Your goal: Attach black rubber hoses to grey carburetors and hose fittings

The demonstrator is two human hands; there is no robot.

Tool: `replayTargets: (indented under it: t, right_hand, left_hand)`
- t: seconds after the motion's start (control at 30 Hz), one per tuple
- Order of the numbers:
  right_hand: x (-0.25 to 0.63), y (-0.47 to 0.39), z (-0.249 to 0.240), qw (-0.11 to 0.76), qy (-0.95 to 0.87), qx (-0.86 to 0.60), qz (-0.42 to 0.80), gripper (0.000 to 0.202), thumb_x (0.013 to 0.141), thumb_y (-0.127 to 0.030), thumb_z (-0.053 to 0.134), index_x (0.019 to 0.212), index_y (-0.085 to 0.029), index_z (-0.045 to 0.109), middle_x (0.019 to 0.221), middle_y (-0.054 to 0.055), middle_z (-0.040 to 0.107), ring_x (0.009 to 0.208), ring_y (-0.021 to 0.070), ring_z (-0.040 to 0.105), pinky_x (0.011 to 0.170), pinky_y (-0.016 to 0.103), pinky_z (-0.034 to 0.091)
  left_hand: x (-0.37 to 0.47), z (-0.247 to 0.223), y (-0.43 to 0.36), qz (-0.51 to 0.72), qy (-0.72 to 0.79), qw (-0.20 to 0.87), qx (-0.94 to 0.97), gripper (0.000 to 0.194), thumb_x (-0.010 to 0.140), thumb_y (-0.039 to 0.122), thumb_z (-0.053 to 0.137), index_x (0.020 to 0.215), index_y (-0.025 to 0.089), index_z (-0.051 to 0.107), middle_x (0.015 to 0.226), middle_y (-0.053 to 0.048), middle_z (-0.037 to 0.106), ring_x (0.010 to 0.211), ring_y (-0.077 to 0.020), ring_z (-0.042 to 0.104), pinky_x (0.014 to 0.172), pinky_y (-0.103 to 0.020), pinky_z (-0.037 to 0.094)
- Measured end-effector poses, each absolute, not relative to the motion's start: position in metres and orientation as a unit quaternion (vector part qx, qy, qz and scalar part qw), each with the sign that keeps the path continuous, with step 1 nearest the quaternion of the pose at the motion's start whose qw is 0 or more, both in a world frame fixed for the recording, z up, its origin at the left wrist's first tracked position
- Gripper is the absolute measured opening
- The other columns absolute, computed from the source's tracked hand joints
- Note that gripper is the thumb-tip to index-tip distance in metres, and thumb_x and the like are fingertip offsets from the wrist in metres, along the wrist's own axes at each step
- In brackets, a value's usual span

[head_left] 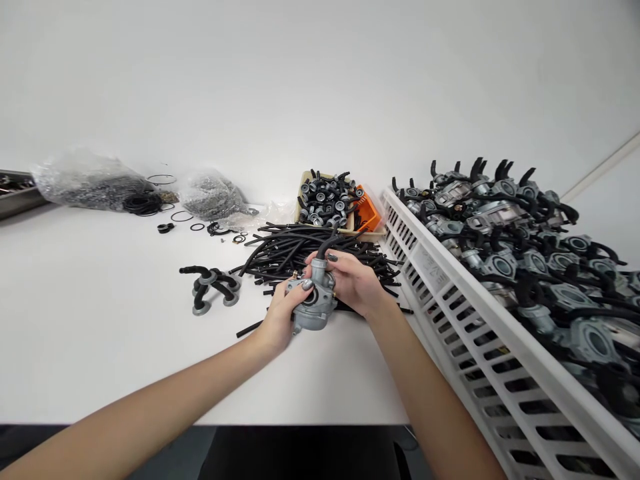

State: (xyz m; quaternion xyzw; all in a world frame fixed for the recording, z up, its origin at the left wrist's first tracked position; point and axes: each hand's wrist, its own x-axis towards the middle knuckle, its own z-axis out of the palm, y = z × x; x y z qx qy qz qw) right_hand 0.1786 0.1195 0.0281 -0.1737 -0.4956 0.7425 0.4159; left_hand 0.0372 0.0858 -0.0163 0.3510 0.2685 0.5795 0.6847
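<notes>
Above the table's middle, my left hand (283, 312) is closed round the left side of a grey metal carburetor (314, 315), its thumb on the body near the round opening. My right hand (356, 283) grips the upper right of the same part, fingers at the grey cap. A bent black rubber boot (327, 244) rises from that cap. Behind and under the hands lies a pile of black hoses (280, 250). To the left, several grey caps with black boots (213, 287) stand in a small cluster on the white table (125, 307).
A white slatted crate (450, 293) heaped with carburetors (537, 263) borders the right side. At the back are a tray of caps (327, 200), an orange basket (367, 212), plastic bags (93, 183), black rings (181, 216) and a metal bin (20, 200).
</notes>
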Motion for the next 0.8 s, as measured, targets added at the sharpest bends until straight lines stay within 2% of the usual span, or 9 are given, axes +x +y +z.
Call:
replayTargets:
  t: [0.27, 0.53, 0.8]
  right_hand:
    - [0.179, 0.1197, 0.0272, 0.416, -0.477, -0.205, 0.746, 0.019, 0.075, -0.03, 0.064, 0.089, -0.017, 0.061, 0.074, 0.005, 0.069, 0.068, 0.0182, 0.064, 0.06, 0.027, 0.049]
    - [0.1787, 0.1188, 0.0269, 0.416, -0.49, -0.196, 0.741, 0.021, 0.075, -0.03, 0.066, 0.088, -0.018, 0.057, 0.081, 0.006, 0.07, 0.077, 0.0195, 0.066, 0.064, 0.027, 0.049]
    - [0.18, 0.1198, 0.0233, 0.418, -0.5, -0.196, 0.733, 0.028, 0.076, -0.031, 0.072, 0.09, -0.021, 0.05, 0.078, 0.002, 0.07, 0.067, 0.0158, 0.065, 0.059, 0.024, 0.048]
  left_hand:
    - [0.0358, -0.0182, 0.0861, 0.579, 0.258, 0.686, 0.358, 0.034, 0.06, 0.043, 0.082, 0.073, 0.015, 0.07, 0.069, -0.002, 0.064, 0.063, -0.0143, 0.055, 0.061, -0.026, 0.044]
    - [0.0366, -0.0196, 0.0871, 0.579, 0.263, 0.679, 0.368, 0.033, 0.061, 0.044, 0.08, 0.072, 0.015, 0.069, 0.067, -0.002, 0.063, 0.062, -0.0146, 0.055, 0.06, -0.026, 0.044]
    - [0.0369, -0.0173, 0.0858, 0.576, 0.266, 0.679, 0.369, 0.035, 0.062, 0.047, 0.081, 0.073, 0.015, 0.07, 0.066, -0.002, 0.065, 0.062, -0.0133, 0.055, 0.059, -0.025, 0.044]
